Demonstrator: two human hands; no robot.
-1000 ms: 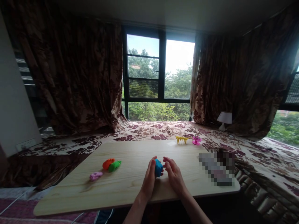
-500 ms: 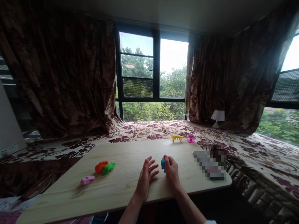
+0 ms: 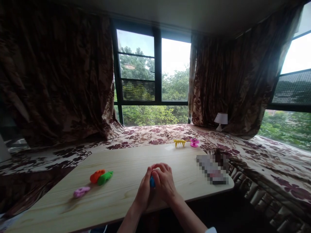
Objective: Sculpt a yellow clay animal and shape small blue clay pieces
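A blue lump (image 3: 152, 182), which looks like modelling clay, shows in a small patch between my hands above the near part of the table. My left hand (image 3: 145, 186) is cupped against its left side. From the right, my right hand (image 3: 164, 180) wraps over it, fingers curled and touching the left fingertips. Most of the lump is hidden by the fingers. To the left lie an orange piece (image 3: 97, 176), a green piece (image 3: 105, 178) touching it, and a pink piece (image 3: 81, 192) nearer me.
On the pale wooden table (image 3: 126, 158), a yellow four-legged animal figure (image 3: 179, 142) stands at the far edge beside a pink stand-like piece (image 3: 194, 142). A blurred-out flat object (image 3: 212, 170) lies at the right edge. Behind are a floral-covered ledge (image 3: 155, 134) and a small white lamp (image 3: 221, 120).
My hands were apart, with the blue lump in the right hand and the left open. They have now come together around the lump. The view has turned slightly right.
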